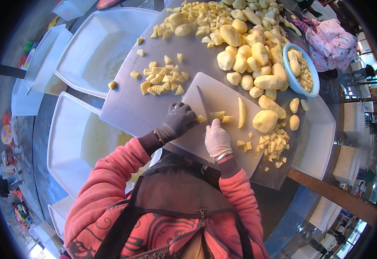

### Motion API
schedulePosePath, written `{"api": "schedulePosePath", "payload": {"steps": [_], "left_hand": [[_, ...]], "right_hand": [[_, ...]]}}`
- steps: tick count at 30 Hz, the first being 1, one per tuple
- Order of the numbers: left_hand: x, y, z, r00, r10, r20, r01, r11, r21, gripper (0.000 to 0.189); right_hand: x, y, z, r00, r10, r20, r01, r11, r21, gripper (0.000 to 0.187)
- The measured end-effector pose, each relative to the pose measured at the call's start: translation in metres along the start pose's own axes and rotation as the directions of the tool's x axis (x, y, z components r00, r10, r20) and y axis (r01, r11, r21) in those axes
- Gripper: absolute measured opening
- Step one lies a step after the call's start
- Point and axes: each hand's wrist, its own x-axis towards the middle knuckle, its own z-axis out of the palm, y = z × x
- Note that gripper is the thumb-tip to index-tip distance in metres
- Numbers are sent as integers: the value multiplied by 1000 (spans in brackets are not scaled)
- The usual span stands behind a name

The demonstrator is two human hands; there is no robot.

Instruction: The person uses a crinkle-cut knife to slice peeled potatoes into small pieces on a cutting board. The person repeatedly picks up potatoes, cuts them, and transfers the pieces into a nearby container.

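Note:
My right hand (218,140), in a white glove, is closed around the handle of a crinkle-cut knife (203,101). Its wavy blade points away from me over a white cutting board (204,85). My left hand (180,120), in a dark grey glove, presses its fingertips on a potato piece (201,119) left of the blade. Right of the blade lie cut potato strips (219,115). A ridged potato slice (241,112) rests apart on the board, farther right. Small potato bits (245,144) are near the board's right edge.
Peeled potatoes (259,55) are heaped at the far right of the metal table (123,106). Cut chunks (164,77) lie beyond the board. A blue basin (285,55) holds potato pieces. White tubs (65,142) stand at the left. Another person (330,43) is at the far right.

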Motion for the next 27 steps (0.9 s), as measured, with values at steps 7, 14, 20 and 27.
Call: {"api": "schedulePosePath", "payload": {"steps": [7, 14, 20, 27], "left_hand": [[-13, 10, 7, 993, -73, -95, 74, 997, -2, 22], [-13, 15, 10, 986, -106, -126, 112, 993, 41, 25], [-4, 32, 1, 995, -34, -98, 32, 999, -24, 20], [64, 77, 54, 931, 358, -74, -359, 933, -2, 28]], "right_hand": [[-22, -18, -10, 993, -91, -75, 89, 995, -35, 23], [1, -21, 19, 996, 9, 90, -10, 1000, 19, 22], [-16, -11, -7, 985, -29, -169, 63, 977, 202, 25], [-54, 36, -62, 715, 186, -674, 53, 947, 318, 19]]}}
